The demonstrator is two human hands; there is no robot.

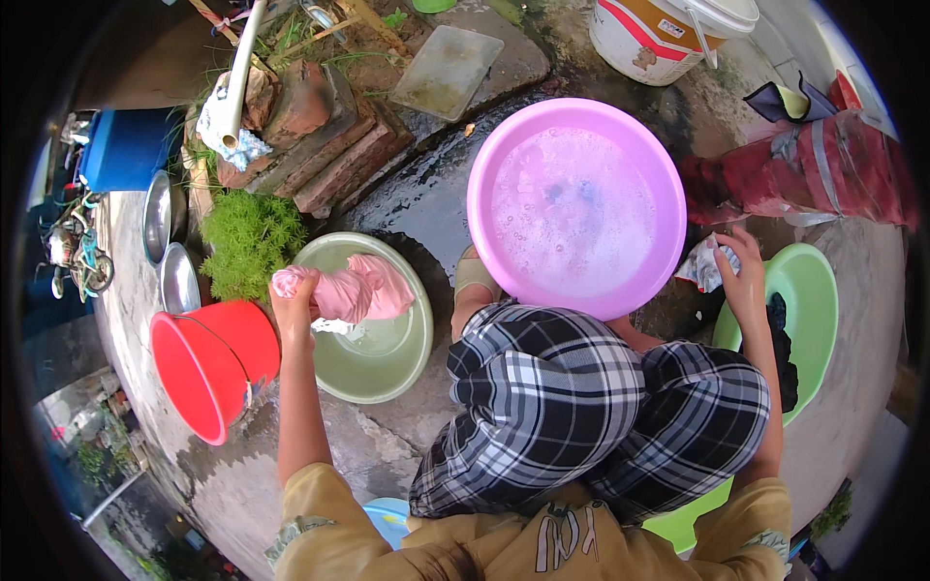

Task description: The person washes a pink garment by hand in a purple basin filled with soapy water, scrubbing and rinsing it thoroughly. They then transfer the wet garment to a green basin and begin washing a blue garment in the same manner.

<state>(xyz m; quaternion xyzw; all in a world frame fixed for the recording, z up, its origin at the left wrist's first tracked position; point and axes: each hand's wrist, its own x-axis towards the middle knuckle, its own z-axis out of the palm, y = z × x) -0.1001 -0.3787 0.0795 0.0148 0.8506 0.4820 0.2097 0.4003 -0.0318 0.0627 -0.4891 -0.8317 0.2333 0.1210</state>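
My left hand [294,301] grips one end of a twisted pink cloth [345,290]. The cloth stretches over a pale green basin [374,388] with water in it, and its far end hangs near the middle of that basin. On the other side, my right hand [745,279] has its fingers spread at a crumpled white packet or cloth [701,265] with coloured patches. Whether the fingers pinch it or only overlap it in view is unclear. Between my feet and knees stands a pink basin [483,218] of sudsy water, with bluish patches under the foam.
A light green basin [817,327] with dark cloth [781,356] stands at right. A red bucket [218,370], metal bowls [178,279] and a leafy plant [251,236] are at left. Bricks [320,138], a pipe [243,72] and a white bucket [654,43] lie beyond.
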